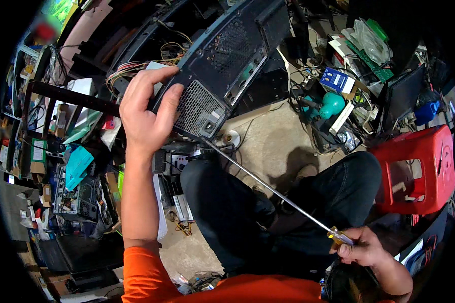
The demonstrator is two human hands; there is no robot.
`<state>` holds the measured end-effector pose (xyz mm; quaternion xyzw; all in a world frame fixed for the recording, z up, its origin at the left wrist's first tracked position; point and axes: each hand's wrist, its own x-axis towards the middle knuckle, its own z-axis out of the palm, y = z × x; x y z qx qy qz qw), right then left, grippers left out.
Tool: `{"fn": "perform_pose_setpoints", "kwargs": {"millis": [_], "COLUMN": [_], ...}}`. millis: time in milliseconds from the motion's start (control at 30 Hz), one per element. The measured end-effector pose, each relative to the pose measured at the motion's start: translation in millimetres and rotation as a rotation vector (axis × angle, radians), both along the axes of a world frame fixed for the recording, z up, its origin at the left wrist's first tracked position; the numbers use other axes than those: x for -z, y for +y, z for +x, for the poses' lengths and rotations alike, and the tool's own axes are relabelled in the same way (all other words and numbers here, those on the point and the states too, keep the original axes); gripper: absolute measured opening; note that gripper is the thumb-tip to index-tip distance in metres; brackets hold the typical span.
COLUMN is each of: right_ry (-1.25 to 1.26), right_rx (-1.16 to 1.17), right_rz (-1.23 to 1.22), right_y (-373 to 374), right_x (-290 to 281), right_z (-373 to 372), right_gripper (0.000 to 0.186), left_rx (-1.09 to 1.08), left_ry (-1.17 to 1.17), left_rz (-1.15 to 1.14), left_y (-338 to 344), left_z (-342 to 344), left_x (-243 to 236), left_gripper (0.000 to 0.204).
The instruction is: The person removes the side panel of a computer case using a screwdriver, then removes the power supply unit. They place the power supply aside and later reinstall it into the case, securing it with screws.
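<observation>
A black computer case [242, 43] lies tilted in front of me with its rear panel facing me. At its lower corner shows the meshed power supply [194, 103] with its socket. My left hand [149, 103] grips the case's edge beside the power supply, thumb on the rear panel and fingers over the side. Down at the right, my right hand [361, 247] is closed round the yellowish handle of a long screwdriver [273, 189]. Its thin metal shaft runs up to the left, and the tip meets the case's lower corner near the socket. Colored wires [129, 73] spill out beside my left hand.
A red plastic stool [432, 174] stands at the right. Behind it are a blue-and-white box [337, 81], a teal rounded object [332, 105] and a green circuit board [369, 60]. Shelves and electronic parts crowd the left, including an open metal unit [76, 199]. My bent knees lie below the case.
</observation>
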<state>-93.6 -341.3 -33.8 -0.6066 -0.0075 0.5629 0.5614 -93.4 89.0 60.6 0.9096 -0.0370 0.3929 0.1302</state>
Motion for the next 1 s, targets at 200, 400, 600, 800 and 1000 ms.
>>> {"fn": "perform_pose_setpoints", "kwargs": {"millis": [200,400,600,800,1000], "right_ry": [-1.233,-0.699,-0.669,-0.629,-0.426], "right_rx": [-0.242,-0.083,0.45,0.793,1.071], "right_rz": [-0.199,-0.148,0.026,0.445,0.749], "right_y": [19.8,7.9,-30.1,82.3,195.4], "right_x": [-16.3,-14.2,7.1,19.7,27.0], "right_z": [-3.5,-1.4,-5.7,61.1,125.8], "right_gripper": [0.031,0.025,0.02,0.02,0.027], "left_rx": [-0.01,-0.056,-0.105,0.054,-0.055], "left_ry": [0.025,0.076,0.211,0.569,1.454], "left_rz": [-0.01,0.0,-0.084,-0.469,-0.523], "left_y": [-3.6,-6.9,-11.0,14.9,47.2], "left_z": [3.6,-3.0,-5.4,72.5,153.2], "left_x": [0.8,-1.6,-13.0,-57.4,-42.9], "left_gripper": [0.02,0.021,0.026,0.028,0.033]}}
